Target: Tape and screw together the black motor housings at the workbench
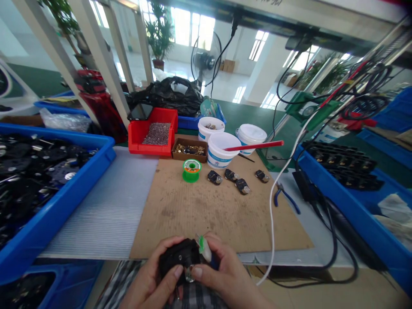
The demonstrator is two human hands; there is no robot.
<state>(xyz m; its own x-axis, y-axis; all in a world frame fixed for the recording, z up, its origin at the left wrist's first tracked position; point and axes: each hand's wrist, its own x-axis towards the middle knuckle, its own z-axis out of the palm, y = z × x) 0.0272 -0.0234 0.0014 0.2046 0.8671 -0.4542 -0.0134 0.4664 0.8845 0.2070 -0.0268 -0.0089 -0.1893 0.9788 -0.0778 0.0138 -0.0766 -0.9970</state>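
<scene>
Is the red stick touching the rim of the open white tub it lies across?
Touching. The head view shows the red stick lying flat across the rim of the open white tub, with no gap where they cross.

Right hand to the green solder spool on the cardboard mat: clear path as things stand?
Probably yes, but not freely. The bare brown cardboard mat between the right hand and the green solder spool holds no obstacle. The hand, though, grips a green-tipped tool against the black plastic part, so it isn't empty.
</scene>
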